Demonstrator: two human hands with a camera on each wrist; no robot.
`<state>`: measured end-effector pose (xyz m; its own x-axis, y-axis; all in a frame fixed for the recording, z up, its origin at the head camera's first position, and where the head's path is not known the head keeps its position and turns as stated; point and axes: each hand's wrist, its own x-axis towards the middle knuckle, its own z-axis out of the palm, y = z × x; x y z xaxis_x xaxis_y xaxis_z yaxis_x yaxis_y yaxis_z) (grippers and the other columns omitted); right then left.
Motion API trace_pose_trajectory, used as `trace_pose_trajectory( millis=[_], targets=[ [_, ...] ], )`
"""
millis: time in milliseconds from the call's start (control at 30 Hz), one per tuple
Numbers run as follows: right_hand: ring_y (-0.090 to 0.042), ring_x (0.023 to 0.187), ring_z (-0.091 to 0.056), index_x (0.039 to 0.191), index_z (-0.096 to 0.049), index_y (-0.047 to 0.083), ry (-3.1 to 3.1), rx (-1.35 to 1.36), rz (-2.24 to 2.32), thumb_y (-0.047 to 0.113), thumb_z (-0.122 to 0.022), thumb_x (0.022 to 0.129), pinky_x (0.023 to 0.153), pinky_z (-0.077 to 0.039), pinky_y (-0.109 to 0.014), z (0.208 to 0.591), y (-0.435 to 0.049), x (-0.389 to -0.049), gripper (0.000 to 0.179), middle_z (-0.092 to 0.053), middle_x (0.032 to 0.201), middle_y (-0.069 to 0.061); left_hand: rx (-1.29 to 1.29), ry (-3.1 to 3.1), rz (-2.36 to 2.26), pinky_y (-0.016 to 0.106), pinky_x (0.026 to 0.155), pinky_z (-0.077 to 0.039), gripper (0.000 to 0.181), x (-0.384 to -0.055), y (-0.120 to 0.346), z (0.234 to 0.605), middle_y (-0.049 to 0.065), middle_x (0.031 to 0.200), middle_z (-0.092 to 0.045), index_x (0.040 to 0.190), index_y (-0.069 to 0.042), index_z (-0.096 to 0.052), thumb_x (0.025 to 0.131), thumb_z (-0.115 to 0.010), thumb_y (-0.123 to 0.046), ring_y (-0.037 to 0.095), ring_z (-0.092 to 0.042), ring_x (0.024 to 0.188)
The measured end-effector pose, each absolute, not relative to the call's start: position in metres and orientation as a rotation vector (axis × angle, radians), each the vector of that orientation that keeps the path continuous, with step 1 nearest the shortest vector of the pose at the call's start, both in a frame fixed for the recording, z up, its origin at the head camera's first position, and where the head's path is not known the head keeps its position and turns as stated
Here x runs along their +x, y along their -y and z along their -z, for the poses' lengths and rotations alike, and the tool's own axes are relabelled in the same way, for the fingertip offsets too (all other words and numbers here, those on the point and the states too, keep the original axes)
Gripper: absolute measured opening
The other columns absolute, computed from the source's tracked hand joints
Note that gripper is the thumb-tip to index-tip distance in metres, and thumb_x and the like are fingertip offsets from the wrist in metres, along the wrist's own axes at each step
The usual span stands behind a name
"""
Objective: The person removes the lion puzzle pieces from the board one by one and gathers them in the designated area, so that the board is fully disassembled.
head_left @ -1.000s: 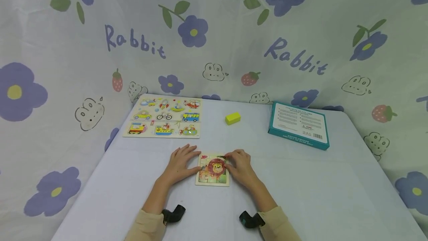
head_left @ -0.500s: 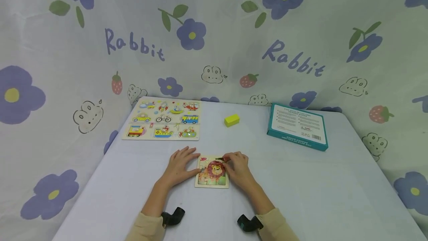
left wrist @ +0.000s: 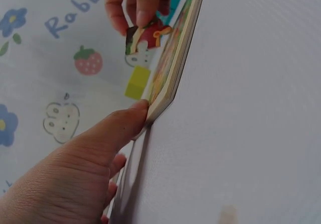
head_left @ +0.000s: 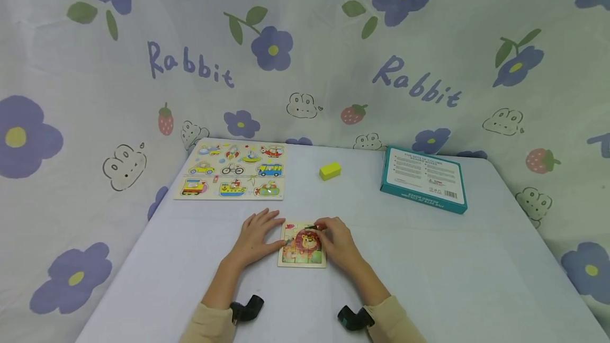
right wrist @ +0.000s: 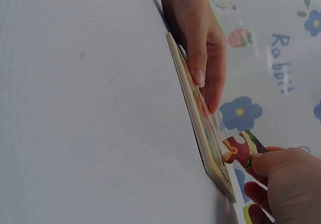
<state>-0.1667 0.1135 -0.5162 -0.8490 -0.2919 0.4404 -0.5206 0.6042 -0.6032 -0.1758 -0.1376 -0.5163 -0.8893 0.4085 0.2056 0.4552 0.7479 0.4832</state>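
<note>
A small wooden jigsaw puzzle point(head_left: 302, 255) with a lion picture lies in its tray at the middle of the table. My right hand point(head_left: 340, 240) pinches a puzzle piece point(right wrist: 239, 149) between thumb and fingers. This piece, dark red with green and cream parts, is tilted just above the puzzle's far right corner; the left wrist view shows the same puzzle piece point(left wrist: 144, 39) clear of the board. At the puzzle's left side is my left hand point(head_left: 257, 234), fingers extended and spread, its thumb point(left wrist: 128, 116) resting on the tray's edge.
A vehicle puzzle board point(head_left: 231, 169) lies at the back left. Behind the lion puzzle sits a yellow block point(head_left: 330, 171). A teal box point(head_left: 424, 180) is at the back right, before a patterned cloth point(head_left: 305, 57).
My right hand has shifted slightly left over the puzzle's far right corner, bringing the pinched piece along. My left hand keeps its place on the tray. The head view has tilted slightly.
</note>
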Motion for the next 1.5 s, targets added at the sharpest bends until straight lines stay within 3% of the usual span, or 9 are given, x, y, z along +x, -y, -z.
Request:
trace_pose_trajectory(
  millis=[167, 633, 1500],
  targets=[
    [-0.007, 0.083, -0.054, 0.102, -0.061, 0.011, 2.548, 0.589, -1.164, 0.004, -0.065, 0.083, 0.070, -0.047, -0.026, 0.512, -0.115, -0.166, 0.020, -0.058, 0.089, 0.005, -0.702, 2.856, 0.822, 0.053, 0.105, -0.013, 0.058, -0.176, 0.137, 0.516, 0.006, 0.139, -0.042, 0.127, -0.019, -0.056, 0.078, -0.067, -0.048, 0.029, -0.025, 0.133],
    [-0.010, 0.084, -0.054, 0.104, -0.060, 0.014, 2.601, 0.393, -1.289, 0.008, -0.063, 0.086, 0.076, -0.048, -0.033, 0.501, -0.139, -0.170, 0.019, -0.059, 0.089, 0.005, -0.709, 2.848, 0.804, 0.053, 0.104, -0.014, 0.057, -0.179, 0.135, 0.519, 0.006, 0.138, -0.043, 0.126, -0.019, -0.056, 0.078, -0.067, -0.047, 0.030, -0.026, 0.133],
    [-0.019, 0.082, -0.058, 0.104, -0.060, 0.009, 2.628, 0.196, -1.201, 0.003, -0.065, 0.083, 0.072, -0.047, -0.035, 0.487, -0.219, -0.158, 0.022, -0.066, 0.088, -0.004, -0.709, 2.833, 0.774, 0.054, 0.103, -0.016, 0.057, -0.177, 0.137, 0.518, 0.006, 0.137, -0.045, 0.125, -0.017, -0.057, 0.077, -0.067, -0.047, 0.031, -0.029, 0.132]
  ],
)
